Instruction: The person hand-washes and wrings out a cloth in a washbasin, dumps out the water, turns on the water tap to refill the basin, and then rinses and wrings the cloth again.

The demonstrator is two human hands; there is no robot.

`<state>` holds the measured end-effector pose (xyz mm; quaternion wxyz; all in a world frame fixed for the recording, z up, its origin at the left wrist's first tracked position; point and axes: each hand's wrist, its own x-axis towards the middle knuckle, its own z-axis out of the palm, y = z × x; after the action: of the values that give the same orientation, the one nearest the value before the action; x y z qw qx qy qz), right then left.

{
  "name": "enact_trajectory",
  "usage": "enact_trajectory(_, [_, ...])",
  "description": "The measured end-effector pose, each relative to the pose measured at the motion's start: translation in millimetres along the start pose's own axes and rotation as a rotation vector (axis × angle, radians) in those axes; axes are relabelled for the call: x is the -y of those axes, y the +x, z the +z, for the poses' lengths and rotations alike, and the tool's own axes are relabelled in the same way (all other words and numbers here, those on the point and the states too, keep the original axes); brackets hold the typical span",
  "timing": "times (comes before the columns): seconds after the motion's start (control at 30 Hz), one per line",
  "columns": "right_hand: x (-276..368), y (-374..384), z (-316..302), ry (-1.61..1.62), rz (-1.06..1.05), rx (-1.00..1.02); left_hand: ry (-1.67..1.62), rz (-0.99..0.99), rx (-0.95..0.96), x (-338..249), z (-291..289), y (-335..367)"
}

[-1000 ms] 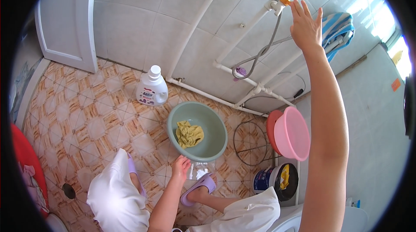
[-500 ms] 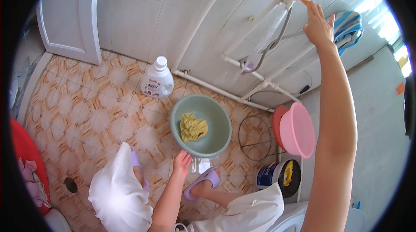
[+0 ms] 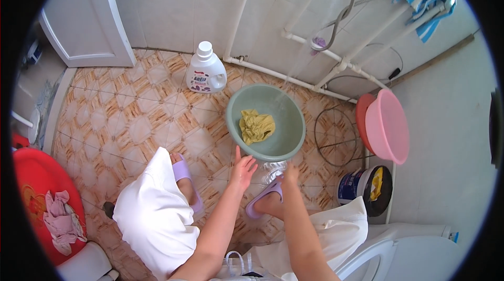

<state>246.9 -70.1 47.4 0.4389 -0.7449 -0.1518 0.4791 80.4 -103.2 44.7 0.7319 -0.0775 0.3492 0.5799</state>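
Observation:
A grey-green plastic basin (image 3: 287,147) stands on the tiled floor, with a crumpled yellow-green cloth (image 3: 257,126) lying in its left part. A thin stream of water (image 3: 297,67) falls into it from above. My left hand (image 3: 242,171) is at the basin's near rim, its fingers apart and holding nothing; whether they touch the rim is unclear. Just below the near right rim is my right hand (image 3: 290,174), smeared by motion, so its fingers do not show clearly. Past the basin to the left, a white bottle with a handle and cap (image 3: 206,71) stands upright.
Pipes and a grey hose (image 3: 344,12) run along the wall. A pink basin (image 3: 388,129), a wire ring stand (image 3: 336,142) and a bucket (image 3: 353,186) are at the right. A red tub (image 3: 39,168) with pink clothing (image 3: 62,218) stands at the left; a toilet (image 3: 375,262) is at lower right.
My right hand has come down from the orange tap handle on the wall to the basin's near side. Water now runs into the basin. The view has shifted downward and left.

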Motion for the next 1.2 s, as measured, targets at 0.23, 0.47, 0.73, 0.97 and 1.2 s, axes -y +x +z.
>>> enact_trajectory(0.23, [-24,-25,8,0.392,0.162,0.277,0.034,-0.002,0.029,6,0,-10])
enact_trajectory(0.47, [-34,-7,-1,0.44,0.175,0.225,-0.036,-0.104,0.036,10,10,-21])
enact_trajectory(0.73, [-32,-5,-1,0.537,0.196,0.244,0.07,-0.089,0.133,12,14,-26])
enact_trajectory(0.97, [-30,-2,-1,0.562,0.206,0.194,0.088,-0.098,0.152,13,16,-23])
enact_trajectory(1.2, [-25,-1,-2,0.572,0.205,0.237,0.118,-0.1,0.181,9,18,-20])
